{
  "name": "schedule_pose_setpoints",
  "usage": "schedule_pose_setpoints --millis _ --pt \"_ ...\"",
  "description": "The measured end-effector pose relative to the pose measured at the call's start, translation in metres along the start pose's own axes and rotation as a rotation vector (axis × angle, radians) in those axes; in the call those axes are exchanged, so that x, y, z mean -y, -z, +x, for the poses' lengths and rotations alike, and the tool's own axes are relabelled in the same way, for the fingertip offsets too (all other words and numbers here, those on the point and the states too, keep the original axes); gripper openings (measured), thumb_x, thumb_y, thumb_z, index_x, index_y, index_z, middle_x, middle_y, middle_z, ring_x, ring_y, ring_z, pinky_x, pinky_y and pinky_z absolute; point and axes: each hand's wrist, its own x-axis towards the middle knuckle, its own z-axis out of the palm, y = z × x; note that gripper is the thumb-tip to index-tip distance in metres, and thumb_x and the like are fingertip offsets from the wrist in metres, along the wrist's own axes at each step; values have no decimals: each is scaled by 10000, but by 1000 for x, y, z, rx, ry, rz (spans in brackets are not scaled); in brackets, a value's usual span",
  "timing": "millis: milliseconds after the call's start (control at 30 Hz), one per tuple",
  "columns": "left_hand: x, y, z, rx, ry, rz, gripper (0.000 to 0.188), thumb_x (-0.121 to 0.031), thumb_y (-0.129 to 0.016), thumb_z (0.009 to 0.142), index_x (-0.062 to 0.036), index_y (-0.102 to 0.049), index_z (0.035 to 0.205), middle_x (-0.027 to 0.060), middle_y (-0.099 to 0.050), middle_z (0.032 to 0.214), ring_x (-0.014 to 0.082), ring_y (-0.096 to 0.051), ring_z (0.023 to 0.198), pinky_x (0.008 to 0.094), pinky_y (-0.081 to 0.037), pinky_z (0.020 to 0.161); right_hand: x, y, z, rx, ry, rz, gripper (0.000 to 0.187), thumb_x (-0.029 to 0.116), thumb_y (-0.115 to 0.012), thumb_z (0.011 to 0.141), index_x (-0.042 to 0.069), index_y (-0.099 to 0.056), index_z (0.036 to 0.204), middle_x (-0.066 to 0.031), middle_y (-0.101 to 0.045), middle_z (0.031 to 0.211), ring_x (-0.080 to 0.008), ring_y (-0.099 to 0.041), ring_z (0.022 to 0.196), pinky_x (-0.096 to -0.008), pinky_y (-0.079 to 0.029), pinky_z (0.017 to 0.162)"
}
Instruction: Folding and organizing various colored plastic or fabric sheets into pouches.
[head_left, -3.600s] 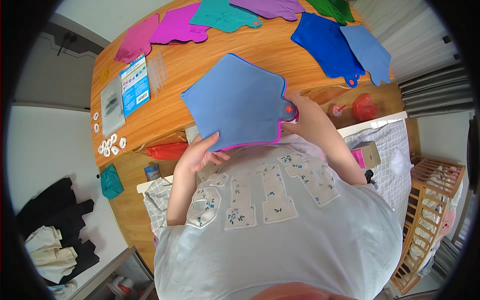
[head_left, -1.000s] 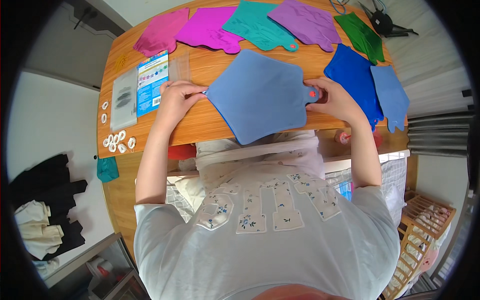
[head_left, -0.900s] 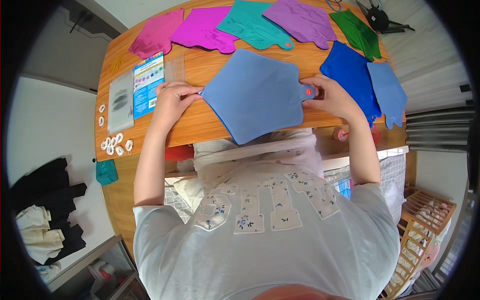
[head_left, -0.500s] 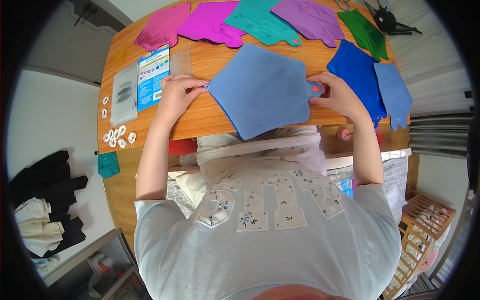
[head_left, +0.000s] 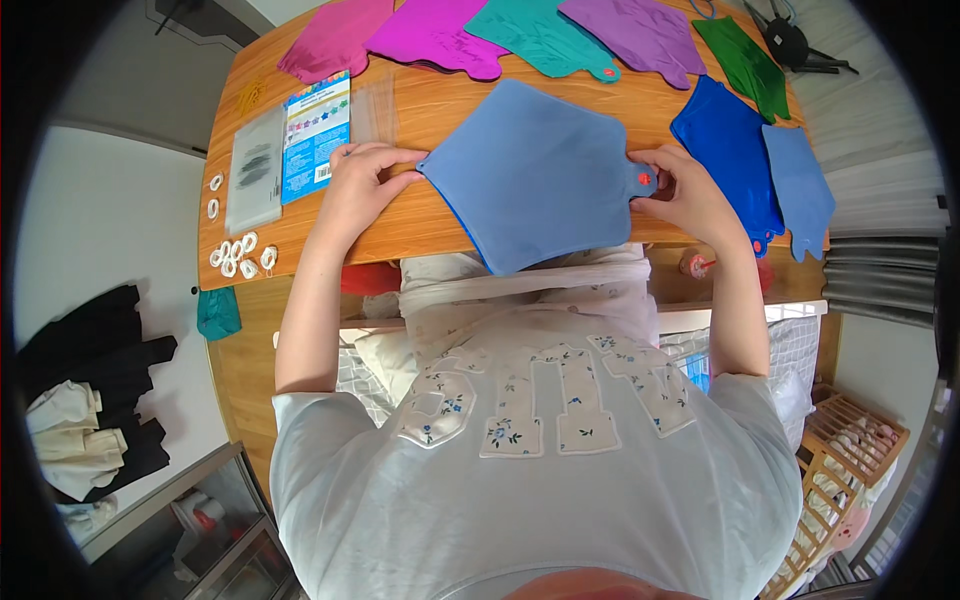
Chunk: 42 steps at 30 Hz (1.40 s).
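Observation:
A flat blue five-sided piece [head_left: 535, 185] stretches between my two hands over the near edge of the table, a darker blue layer showing along its lower left side. Its left corner is pinched between the thumb and fingers of my left hand [head_left: 365, 195]. On its right side, a short tab with a red round sticker [head_left: 645, 181] sits between the thumb and fingers of my right hand [head_left: 692, 200]. To the right lie a deep blue shiny piece [head_left: 725, 145] and a second, paler blue piece [head_left: 798, 185] of like kind.
Pink [head_left: 335, 38], magenta [head_left: 435, 38], teal [head_left: 540, 38], purple [head_left: 640, 38] and green [head_left: 745, 65] pieces line the wooden table's [head_left: 440, 105] far side. At left are a printed blue card [head_left: 305, 170], a clear plastic sleeve [head_left: 255, 170] and several white cord coils [head_left: 230, 268]. A black object [head_left: 788, 42] stands far right.
The view has shifted slightly. Both hands keep their grip on the blue piece, which stays nearly the same way round.

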Motion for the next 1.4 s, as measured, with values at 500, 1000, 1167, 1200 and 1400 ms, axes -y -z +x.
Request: schedule_pose_setpoints --millis 500,1000,1167,1200,1400 --pt "3 -2 1 -21 -31 33 169 -239 -768 834 -181 -779 993 0 -701 841 150 -598 784 369 -294 1015 -10 -4 -1 -10 67 76 683 -58 -793 702 97 -598 1337 0 -463 931 -109 -422 779 -213 -432 659" --pt "-97 -22 -89 -23 294 -334 539 -221 -660 934 -27 -492 1408 160 -577 1354 311 -504 1299 477 -159 1169 -10 -5 -18 -301 238 -180 514 -15 -750 797 64 -615 1287 -62 -628 1237 -149 -602 1083 -259 -504 867" --pt "-105 -53 -101 -101 254 -138 639 -278 -626 945 -42 -384 1487 146 -491 1470 317 -284 1467 545 -44 1175 4 -44 -53 -461 -157 241 346 6 -703 865 10 -633 1204 -111 -686 1152 -194 -676 1015 -301 -509 910" --pt "-106 -55 -101 -98 254 -142 639 -278 -626 945 -42 -384 1487 146 -491 1470 317 -284 1467 545 -44 1175 7 -51 -57 -461 -162 239 346 6 -703 865 10 -633 1204 -111 -686 1152 -194 -676 1015 -301 -509 910" --pt "-111 -60 -100 -50 261 -158 657 -268 -619 952 -31 -348 1501 133 -457 1510 298 -230 1497 566 11 1165 15 -69 -62 -511 -14 188 285 -15 -670 883 -10 -639 1166 -119 -713 1081 -190 -703 992 -284 -511 894"
